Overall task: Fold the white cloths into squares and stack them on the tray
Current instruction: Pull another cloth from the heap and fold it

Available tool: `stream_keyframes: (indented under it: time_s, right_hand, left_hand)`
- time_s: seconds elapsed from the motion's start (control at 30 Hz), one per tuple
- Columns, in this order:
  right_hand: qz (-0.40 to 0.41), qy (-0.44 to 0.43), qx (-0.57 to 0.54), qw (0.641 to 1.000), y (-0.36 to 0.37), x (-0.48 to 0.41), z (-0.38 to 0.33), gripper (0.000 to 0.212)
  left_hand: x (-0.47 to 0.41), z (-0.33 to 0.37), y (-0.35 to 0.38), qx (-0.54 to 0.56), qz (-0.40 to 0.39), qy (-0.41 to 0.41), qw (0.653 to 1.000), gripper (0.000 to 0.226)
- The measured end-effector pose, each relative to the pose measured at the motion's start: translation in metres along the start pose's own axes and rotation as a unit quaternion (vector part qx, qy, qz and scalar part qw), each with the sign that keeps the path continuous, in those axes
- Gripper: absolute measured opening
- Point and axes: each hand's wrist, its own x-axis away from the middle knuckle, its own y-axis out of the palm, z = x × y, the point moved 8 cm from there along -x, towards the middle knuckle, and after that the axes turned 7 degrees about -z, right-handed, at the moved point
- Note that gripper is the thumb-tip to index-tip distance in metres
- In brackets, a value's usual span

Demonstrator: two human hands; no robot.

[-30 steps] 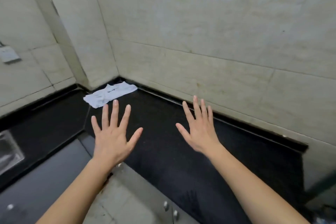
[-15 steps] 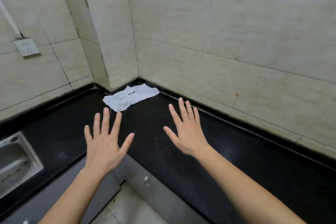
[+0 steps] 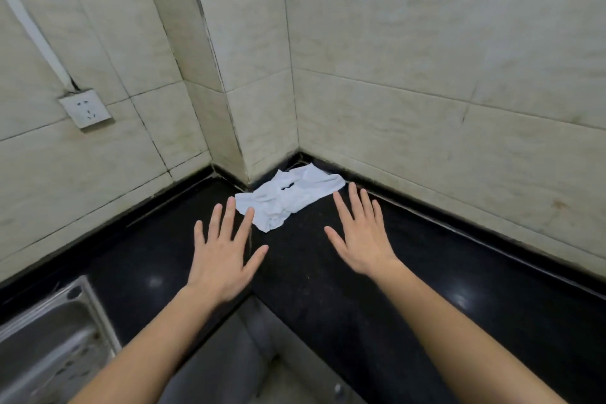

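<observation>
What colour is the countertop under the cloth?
Glossy black countertop, seen in the head view.

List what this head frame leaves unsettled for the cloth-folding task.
The tray: none shows in the head view, so where it is cannot be told.
The white cloth: it lies crumpled in the corner of the counter, and its creases hide whether it is one piece or several.
The left hand: its fingertips overlap the cloth's near edge, so touching or hovering cannot be told from this angle.
The sink: cut off by the left and bottom edges.
</observation>
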Motion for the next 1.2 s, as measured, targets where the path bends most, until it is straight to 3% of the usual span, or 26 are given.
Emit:
stream_keyframes:
  time_s: [0.2, 0.53, 0.77, 0.93, 1.07, 1.2]
  right_hand:
    - [-0.097, -0.018, -0.007, 0.995, 0.054, -0.046, -0.037, 0.076]
    - [-0.174, 0.073, -0.053, 0.981, 0.11, -0.13, -0.032, 0.075]
    - [-0.227, 0.131, -0.089, 0.961, 0.153, -0.204, -0.041, 0.072]
    - [-0.228, 0.111, -0.115, 0.96, 0.198, -0.249, -0.065, 0.06]
    - [-0.236, 0.077, -0.112, 0.962, 0.235, -0.284, -0.083, 0.057]
    - [-0.252, 0.047, -0.084, 0.963, 0.257, -0.328, -0.094, 0.063]
  left_hand:
    - [-0.052, -0.049, 0.038, 0.015, -0.055, -0.027, 0.998, 0.087]
    - [-0.193, -0.096, 0.113, 0.029, -0.145, 0.061, 0.987, 0.094]
    - [-0.305, -0.105, 0.171, 0.028, -0.197, 0.161, 0.967, 0.063]
    - [-0.353, -0.103, 0.223, 0.016, -0.245, 0.222, 0.944, 0.06]
    - [-0.378, -0.109, 0.264, 0.031, -0.294, 0.214, 0.931, 0.065]
    - [-0.381, -0.12, 0.289, 0.063, -0.29, 0.22, 0.929, 0.059]
